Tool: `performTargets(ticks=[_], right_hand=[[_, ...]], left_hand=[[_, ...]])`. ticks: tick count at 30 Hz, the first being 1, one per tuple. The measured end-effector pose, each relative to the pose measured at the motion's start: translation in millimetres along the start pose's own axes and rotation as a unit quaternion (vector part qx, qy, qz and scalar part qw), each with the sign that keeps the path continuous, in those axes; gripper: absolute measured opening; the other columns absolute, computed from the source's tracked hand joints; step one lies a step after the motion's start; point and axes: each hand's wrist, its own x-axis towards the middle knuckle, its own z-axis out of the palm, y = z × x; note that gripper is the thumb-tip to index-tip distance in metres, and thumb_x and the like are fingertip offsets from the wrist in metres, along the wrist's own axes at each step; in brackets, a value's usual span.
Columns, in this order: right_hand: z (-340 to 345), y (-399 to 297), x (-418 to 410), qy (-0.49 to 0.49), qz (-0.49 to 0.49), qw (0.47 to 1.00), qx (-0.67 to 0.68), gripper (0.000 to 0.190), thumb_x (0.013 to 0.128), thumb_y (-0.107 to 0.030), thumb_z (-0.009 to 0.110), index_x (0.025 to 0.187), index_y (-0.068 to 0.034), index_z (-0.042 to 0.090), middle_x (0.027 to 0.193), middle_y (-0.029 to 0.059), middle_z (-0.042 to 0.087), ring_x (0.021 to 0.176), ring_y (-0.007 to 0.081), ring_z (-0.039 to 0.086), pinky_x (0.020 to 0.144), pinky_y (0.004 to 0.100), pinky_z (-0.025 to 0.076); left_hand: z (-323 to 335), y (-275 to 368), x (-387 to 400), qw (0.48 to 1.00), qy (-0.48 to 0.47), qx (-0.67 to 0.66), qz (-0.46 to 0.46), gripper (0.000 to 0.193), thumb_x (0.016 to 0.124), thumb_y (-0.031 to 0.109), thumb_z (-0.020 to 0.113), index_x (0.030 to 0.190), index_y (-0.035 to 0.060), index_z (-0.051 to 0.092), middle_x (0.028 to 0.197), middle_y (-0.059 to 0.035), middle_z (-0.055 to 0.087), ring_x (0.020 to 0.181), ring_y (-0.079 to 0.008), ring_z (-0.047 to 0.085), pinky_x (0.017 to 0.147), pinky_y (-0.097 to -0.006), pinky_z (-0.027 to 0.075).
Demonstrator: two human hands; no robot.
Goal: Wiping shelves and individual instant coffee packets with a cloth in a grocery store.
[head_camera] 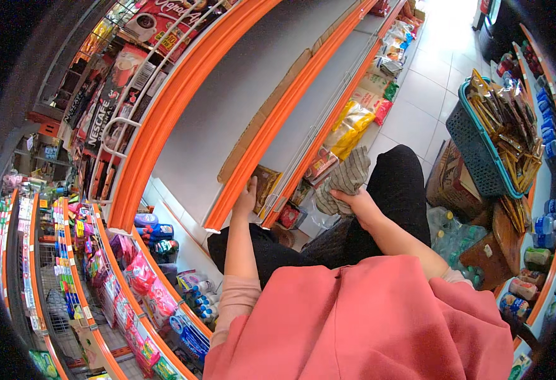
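My left hand [245, 195] reaches between two orange-edged shelves, beside a brown and yellow plastic packet [266, 185] on the lower one. Its fingers are partly hidden, so whether they grip the packet is unclear. In my right hand [358, 202] is a bunched, striped grey-beige cloth [345, 178], held above my lap. The orange shelf edge [259, 156] runs past my left wrist, with a strip of brown cardboard [263, 114] standing along it. A wire rail lines the edge of the shelf that bears the packet.
A teal plastic basket [477, 142] full of brown packets rests on a cardboard box [444, 175] at right. Clear plastic bottles [453, 242] lie below it. Bagged goods [354, 123] fill the lowest shelf; coffee packs [111, 104] sit upper left. More stocked shelves stand lower left.
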Motion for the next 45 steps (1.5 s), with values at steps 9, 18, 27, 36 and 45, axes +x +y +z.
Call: performTargets(ticks=[9,18,27,36,45], right_hand=[[-8.8,-11.2,-4.5,0.030,-0.011,0.999,-0.022,0.042,0.076,-0.015,0.071,0.113,-0.001,0.054,0.108,0.0076,0.060,0.098,0.0182,0.056,0.087,0.0310,0.042],[-44.5,-61.8,-54.9,0.068,-0.237,0.927,-0.284,0.048,0.075,-0.020,0.072,0.115,-0.002,0.053,0.117,0.0100,0.057,0.107,0.0198,0.053,0.094,0.0324,0.040],[-156.4,-76.4,-168.3,0.405,-0.198,0.868,-0.210,0.070,0.073,-0.036,0.074,0.126,-0.001,0.043,0.127,0.0117,0.047,0.117,0.0206,0.043,0.101,0.0337,0.033],[-373.5,-219.9,-294.1,0.696,-0.247,0.544,-0.399,0.058,0.069,-0.027,0.072,0.113,0.006,0.053,0.112,0.0161,0.059,0.102,0.0236,0.056,0.087,0.0361,0.042],[-610.4,-225.0,-365.4,0.738,-0.018,0.639,-0.217,0.092,0.057,-0.063,0.071,0.111,0.010,0.055,0.120,0.0226,0.053,0.114,0.0288,0.049,0.096,0.0365,0.037]], left_hand=[[5.3,-4.8,-4.3,0.976,-0.045,0.035,0.208,0.052,0.093,0.035,0.039,0.142,0.0247,0.023,0.149,-0.0125,0.010,0.135,-0.0394,0.006,0.107,-0.0542,0.008],[16.0,0.9,-4.7,0.973,0.021,0.107,0.205,0.053,0.092,0.031,0.042,0.141,0.0185,0.025,0.142,-0.0188,0.027,0.132,-0.0366,0.023,0.108,-0.0422,0.019],[5.9,-8.6,0.2,0.976,-0.005,0.089,0.201,0.049,0.093,0.029,0.040,0.140,0.0183,0.030,0.144,-0.0197,0.021,0.133,-0.0359,0.020,0.107,-0.0434,0.019],[-26.3,48.9,-22.9,0.988,-0.022,-0.003,0.154,0.042,0.088,0.017,0.050,0.129,0.0121,0.046,0.137,-0.0130,0.038,0.132,-0.0293,0.028,0.107,-0.0409,0.022],[8.2,139.3,-50.3,0.919,-0.098,-0.107,0.367,0.033,0.079,0.006,0.055,0.112,0.0082,0.058,0.133,-0.0108,0.043,0.128,-0.0304,0.034,0.105,-0.0402,0.027]])
